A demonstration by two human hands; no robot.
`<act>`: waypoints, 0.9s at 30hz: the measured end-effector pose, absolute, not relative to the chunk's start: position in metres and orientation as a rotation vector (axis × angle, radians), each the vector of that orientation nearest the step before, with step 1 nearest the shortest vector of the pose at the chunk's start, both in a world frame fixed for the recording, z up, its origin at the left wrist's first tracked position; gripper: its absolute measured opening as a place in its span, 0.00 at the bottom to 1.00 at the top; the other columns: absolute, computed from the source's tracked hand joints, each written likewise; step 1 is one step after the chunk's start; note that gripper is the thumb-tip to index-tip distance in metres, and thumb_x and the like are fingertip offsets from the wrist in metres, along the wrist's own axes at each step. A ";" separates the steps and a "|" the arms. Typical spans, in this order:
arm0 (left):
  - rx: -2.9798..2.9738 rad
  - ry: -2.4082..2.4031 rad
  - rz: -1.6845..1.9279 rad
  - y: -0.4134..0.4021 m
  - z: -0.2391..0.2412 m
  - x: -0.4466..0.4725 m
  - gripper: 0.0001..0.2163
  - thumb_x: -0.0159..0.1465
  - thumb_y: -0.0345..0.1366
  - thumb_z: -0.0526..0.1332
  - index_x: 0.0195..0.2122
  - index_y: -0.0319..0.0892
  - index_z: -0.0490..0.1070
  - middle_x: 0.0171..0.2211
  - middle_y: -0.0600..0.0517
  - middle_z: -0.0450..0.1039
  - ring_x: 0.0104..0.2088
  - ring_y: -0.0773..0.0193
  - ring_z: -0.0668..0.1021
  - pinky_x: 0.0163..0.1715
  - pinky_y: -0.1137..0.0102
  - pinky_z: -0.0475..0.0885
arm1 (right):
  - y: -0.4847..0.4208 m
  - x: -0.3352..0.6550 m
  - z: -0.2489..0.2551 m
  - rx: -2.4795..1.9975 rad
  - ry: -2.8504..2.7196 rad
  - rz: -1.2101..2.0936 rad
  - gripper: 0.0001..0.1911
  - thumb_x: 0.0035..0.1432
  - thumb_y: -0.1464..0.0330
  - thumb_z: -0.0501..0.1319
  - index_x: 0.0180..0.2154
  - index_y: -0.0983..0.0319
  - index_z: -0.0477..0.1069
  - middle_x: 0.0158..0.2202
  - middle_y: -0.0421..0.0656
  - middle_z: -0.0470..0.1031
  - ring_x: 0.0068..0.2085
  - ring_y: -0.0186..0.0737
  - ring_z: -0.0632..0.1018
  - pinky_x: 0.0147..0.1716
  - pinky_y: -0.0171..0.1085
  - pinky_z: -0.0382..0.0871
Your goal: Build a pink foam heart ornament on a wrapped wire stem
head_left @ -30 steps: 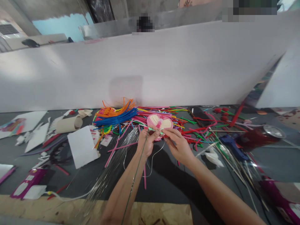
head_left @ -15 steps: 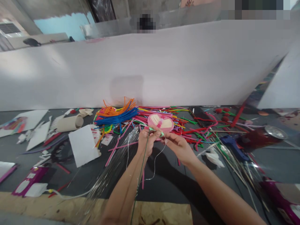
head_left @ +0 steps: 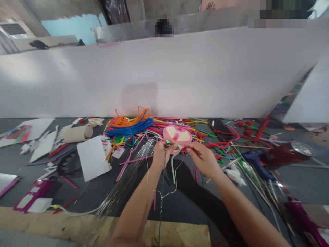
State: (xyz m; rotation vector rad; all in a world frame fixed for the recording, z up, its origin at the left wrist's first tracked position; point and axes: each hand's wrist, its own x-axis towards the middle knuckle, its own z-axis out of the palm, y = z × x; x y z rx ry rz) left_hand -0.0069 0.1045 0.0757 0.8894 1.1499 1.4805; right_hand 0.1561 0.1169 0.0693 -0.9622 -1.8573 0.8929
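Observation:
My left hand [head_left: 164,152] is closed in a pinch on a light green pipe cleaner [head_left: 173,168], whose loose end hangs down in a curve. A thin green wire [head_left: 162,185] runs down from the same fingers, with silvery wire [head_left: 176,181] looped and twisted around it lower down. Just behind the fingertips is a rounded pink and cream pipe-cleaner piece [head_left: 181,135]; I cannot tell whether it is held or resting on the pile. My right hand [head_left: 204,159] has thumb and forefinger together by that piece's lower right edge, and what they grip is hidden.
Blue pipe cleaners [head_left: 131,128] lie bunched with orange ones behind my hands. Silvery wires [head_left: 123,185] spread at left, near a white card [head_left: 92,159] and cardboard tube [head_left: 78,133]. A blue-handled tool [head_left: 257,164] and red can [head_left: 280,154] lie at right. A white partition [head_left: 180,75] stands behind.
My right hand has moved slightly right, away from the left fingers. The light green pipe cleaner's end now hangs down between the hands. My left hand stays almost in place.

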 end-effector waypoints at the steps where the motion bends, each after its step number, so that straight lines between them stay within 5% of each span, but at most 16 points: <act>1: 0.911 1.162 1.469 0.105 0.075 -0.008 0.10 0.45 0.35 0.70 0.23 0.39 0.71 0.19 0.55 0.72 0.21 0.68 0.74 0.25 0.73 0.71 | 0.118 0.158 0.072 -0.937 -1.873 0.817 0.09 0.60 0.67 0.56 0.40 0.58 0.74 0.37 0.44 0.75 0.40 0.41 0.75 0.42 0.41 0.69; 12: 1.012 1.195 1.407 0.107 0.074 -0.010 0.07 0.44 0.30 0.70 0.21 0.39 0.71 0.16 0.58 0.68 0.18 0.72 0.70 0.21 0.77 0.66 | 0.116 0.155 0.105 -0.673 -2.403 0.187 0.10 0.60 0.72 0.55 0.36 0.59 0.76 0.40 0.47 0.74 0.43 0.44 0.71 0.43 0.44 0.69; 17: 1.021 1.176 1.540 0.108 0.070 -0.026 0.07 0.46 0.30 0.69 0.25 0.39 0.71 0.19 0.58 0.70 0.21 0.71 0.73 0.24 0.76 0.68 | 0.074 0.171 0.080 -0.806 -2.524 0.424 0.12 0.63 0.70 0.50 0.39 0.60 0.72 0.33 0.45 0.75 0.34 0.39 0.75 0.34 0.37 0.68; 21: 0.983 0.970 1.612 0.111 0.071 -0.031 0.07 0.48 0.29 0.68 0.25 0.39 0.70 0.21 0.58 0.69 0.23 0.72 0.74 0.28 0.75 0.70 | 0.015 0.163 0.051 -0.562 -2.925 0.633 0.09 0.61 0.70 0.54 0.32 0.60 0.72 0.28 0.42 0.75 0.30 0.37 0.74 0.29 0.33 0.65; 27: 0.927 0.918 1.616 0.109 0.078 -0.028 0.08 0.49 0.29 0.68 0.24 0.38 0.68 0.20 0.59 0.66 0.23 0.72 0.74 0.29 0.72 0.72 | -0.037 0.126 0.035 -0.368 -3.171 0.910 0.15 0.55 0.56 0.61 0.37 0.60 0.73 0.33 0.43 0.77 0.33 0.41 0.76 0.29 0.34 0.66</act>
